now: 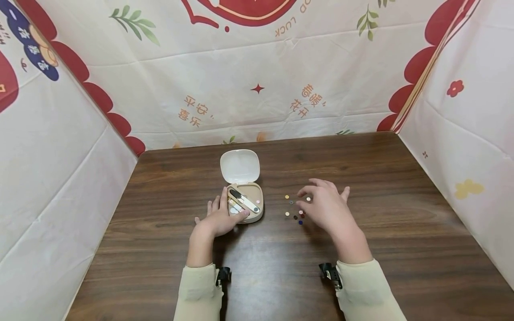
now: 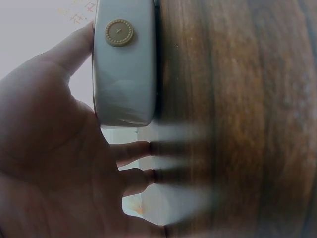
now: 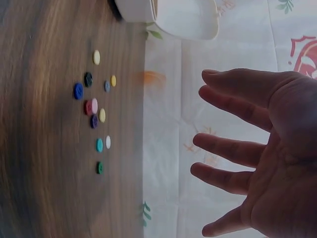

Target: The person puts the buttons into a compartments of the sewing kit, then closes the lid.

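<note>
- Pale sleeves lay nearest, over the brown table.
- Left hand rested with straight fingers at the beige case (its lid stood raised), thumb upon the front edge.
- Right hand hovered over the loose buttons, its fingers spread apart.
- These many-coloured buttons were scattered right of the case.

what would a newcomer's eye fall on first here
Probably the scattered coloured buttons on the dark wooden table, with the right hand close above them. Next, the open pale case to their left, touched by the left hand. The big red print at the top of the head view also stands out.
</note>
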Demonstrator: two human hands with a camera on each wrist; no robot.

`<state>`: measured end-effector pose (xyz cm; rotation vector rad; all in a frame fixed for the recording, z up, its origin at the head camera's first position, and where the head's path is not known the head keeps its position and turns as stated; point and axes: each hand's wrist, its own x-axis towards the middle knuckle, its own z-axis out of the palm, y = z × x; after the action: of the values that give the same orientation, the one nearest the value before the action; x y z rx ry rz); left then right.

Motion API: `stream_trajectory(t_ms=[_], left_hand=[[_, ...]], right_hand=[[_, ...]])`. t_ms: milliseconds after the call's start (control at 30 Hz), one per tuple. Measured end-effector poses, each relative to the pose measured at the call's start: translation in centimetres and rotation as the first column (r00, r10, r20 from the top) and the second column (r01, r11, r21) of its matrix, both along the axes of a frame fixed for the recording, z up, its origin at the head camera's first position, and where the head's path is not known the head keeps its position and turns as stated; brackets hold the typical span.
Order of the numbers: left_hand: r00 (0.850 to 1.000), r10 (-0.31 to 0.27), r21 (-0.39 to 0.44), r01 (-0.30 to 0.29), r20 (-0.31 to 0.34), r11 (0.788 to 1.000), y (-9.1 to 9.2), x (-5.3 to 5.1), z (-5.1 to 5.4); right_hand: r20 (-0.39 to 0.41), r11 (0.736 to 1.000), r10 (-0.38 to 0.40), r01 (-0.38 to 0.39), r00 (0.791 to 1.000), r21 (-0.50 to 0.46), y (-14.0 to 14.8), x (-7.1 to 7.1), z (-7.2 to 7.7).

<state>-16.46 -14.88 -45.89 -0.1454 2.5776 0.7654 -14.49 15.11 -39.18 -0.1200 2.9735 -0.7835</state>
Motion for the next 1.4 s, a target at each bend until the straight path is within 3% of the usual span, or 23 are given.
stream_trajectory(t_ms=[200,400,633,900,1133,1400], left_hand=[[1.0,0.005,-0.004,-0.005,0.008,1.0,-0.2,-0.4,-1.0],[1.0,0.002,-0.009,-0.001,0.023,1.0,-0.3,-0.7,-1.4],[0.998,-0.015,-0.012,0.016,0.056,1.0,-0.2,-0.7,-0.6],[0.998,-0.034,-0.006,0.034,0.058,0.999,-0.1,-0.1,0.6],[0.997,-0.041,-0.012,0.042,0.062,0.999,-0.3,-0.7,-0.4],[0.997,-0.041,-0.014,0.042,0.065,0.999,-0.4,-0.7,-0.4]], right_hand=[[0.009,0.999,-0.037,0.037,0.999,0.017,1.4,-0.3,0.2],[0.047,0.998,-0.054,0.051,0.997,0.049,2.4,-0.7,-0.6],[0.139,0.996,-0.074,0.065,0.988,0.065,3.6,-1.4,-2.2],[0.166,0.994,-0.082,0.069,0.983,0.084,4.6,-2.0,-3.4],[0.195,0.993,-0.096,0.079,0.976,0.091,4.5,-2.5,-4.2],[0.252,0.99,-0.116,0.092,0.961,0.105,4.1,-3.0,-4.3]])
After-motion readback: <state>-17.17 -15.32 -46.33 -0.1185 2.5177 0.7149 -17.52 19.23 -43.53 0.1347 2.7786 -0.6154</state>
